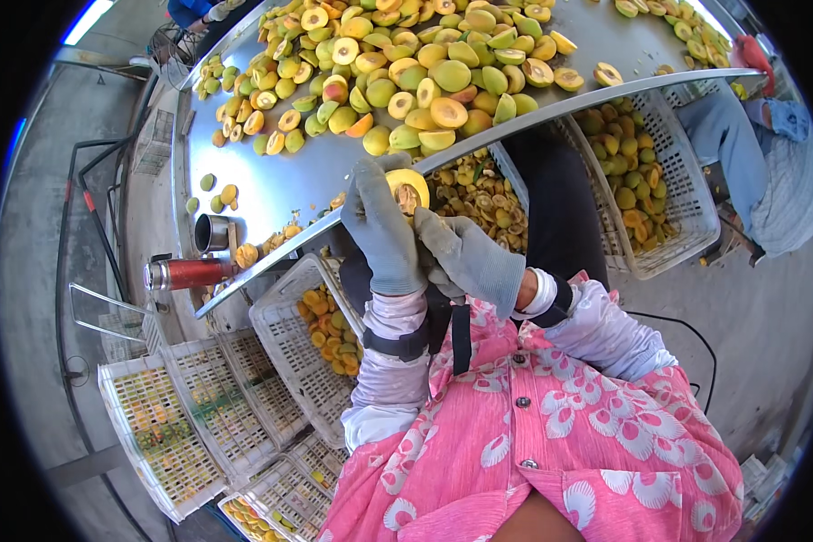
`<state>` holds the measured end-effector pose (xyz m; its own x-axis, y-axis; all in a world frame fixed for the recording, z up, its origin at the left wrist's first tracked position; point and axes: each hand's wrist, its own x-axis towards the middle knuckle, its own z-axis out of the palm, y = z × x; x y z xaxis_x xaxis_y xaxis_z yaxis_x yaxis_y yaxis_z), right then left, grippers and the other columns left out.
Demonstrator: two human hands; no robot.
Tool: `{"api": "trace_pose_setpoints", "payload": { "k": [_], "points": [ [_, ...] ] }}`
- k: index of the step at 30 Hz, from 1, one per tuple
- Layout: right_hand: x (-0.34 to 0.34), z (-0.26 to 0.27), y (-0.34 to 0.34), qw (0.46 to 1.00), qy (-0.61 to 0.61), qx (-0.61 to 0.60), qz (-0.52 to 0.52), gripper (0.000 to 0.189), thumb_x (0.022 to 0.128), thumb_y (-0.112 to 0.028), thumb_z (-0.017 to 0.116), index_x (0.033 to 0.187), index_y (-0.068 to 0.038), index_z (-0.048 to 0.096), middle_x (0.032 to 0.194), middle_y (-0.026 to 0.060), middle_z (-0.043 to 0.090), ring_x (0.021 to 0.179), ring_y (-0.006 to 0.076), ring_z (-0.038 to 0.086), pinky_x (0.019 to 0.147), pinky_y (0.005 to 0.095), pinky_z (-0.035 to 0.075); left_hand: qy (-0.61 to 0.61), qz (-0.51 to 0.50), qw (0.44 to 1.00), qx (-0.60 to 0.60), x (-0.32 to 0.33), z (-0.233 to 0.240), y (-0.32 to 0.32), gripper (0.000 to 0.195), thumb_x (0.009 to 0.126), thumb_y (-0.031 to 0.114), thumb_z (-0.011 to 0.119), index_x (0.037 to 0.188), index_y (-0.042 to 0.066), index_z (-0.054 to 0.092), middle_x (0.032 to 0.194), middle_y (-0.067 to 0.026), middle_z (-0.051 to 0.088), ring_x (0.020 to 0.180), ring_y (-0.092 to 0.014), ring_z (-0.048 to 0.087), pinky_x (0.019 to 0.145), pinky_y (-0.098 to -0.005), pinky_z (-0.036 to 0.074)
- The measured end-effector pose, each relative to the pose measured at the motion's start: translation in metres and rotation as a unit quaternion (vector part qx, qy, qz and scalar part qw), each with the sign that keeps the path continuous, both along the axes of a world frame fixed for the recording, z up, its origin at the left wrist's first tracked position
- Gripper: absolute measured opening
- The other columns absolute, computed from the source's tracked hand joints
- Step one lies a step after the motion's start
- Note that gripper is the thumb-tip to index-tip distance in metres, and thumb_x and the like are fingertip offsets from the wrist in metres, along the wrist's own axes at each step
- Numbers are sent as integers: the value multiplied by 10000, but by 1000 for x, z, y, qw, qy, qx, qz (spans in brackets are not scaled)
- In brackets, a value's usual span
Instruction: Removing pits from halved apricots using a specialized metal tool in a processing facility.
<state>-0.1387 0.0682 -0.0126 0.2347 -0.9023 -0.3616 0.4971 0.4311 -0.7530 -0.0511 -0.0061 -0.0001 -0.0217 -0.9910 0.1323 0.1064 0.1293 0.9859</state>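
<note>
My left hand point(383, 227), in a grey work glove, holds a halved yellow stone fruit point(417, 181) at the metal table's near edge. The cut face is turned up, and a brown pit or its hollow shows in the middle. My right hand point(471, 254), gloved the same way, is curled just below the fruit with its thumb and fingertips at the lower rim. Whether a small tool sits in that fist is hidden by the fingers. Beyond both hands, a large heap of halved green-yellow fruit point(450, 76) lies on the metal table point(261, 196).
A red vacuum flask point(196, 274) and a steel cup point(211, 234) stand at the left table corner. Below the edge are a crate of pits and scraps point(477, 196) and fruit-filled plastic crates point(694, 223). Stacked crates point(203, 393) stand left; another person point(738, 156) sits right.
</note>
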Motion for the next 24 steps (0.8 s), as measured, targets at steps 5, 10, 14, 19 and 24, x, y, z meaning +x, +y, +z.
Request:
{"api": "trace_pose_setpoints", "payload": {
  "k": [5,10,14,19,24],
  "points": [
    [-16,2,9,996,-35,13,80,553,976,-591,403,738,-99,486,528,-25,406,380,81,357,357,257,290,-59,-36,997,15,3,5,6,456,1037,345,428,936,-34,659,851,-74,661,763,-121,583,696,-251,472],
    [2,7,15,1000,-19,21,-2,548,968,-589,436,748,-91,497,546,-31,420,390,72,363,358,241,303,-64,-28,996,-53,0,0,11,486,1043,370,401,969,-39,653,863,-74,660,745,-119,582,672,-250,479],
    [10,14,20,998,-13,21,-66,496,973,-561,461,804,-101,538,557,-56,422,402,46,359,361,221,289,-22,1,1000,-22,-1,1,15,573,1040,425,321,961,-34,655,817,-98,660,710,-151,600,654,-257,485],
    [14,10,24,997,-41,17,-61,443,993,-518,455,866,-109,570,562,-64,430,408,34,354,368,215,277,-39,16,995,-90,2,-3,17,570,1041,417,312,985,-40,647,838,-108,662,727,-165,608,665,-263,491],
    [15,2,24,994,-13,-91,-62,493,987,-541,446,806,-96,554,563,-41,454,402,58,382,372,229,299,-109,8,979,-173,9,8,24,527,1046,379,314,970,-33,633,854,-97,650,745,-159,596,678,-270,483]
  ]
}}
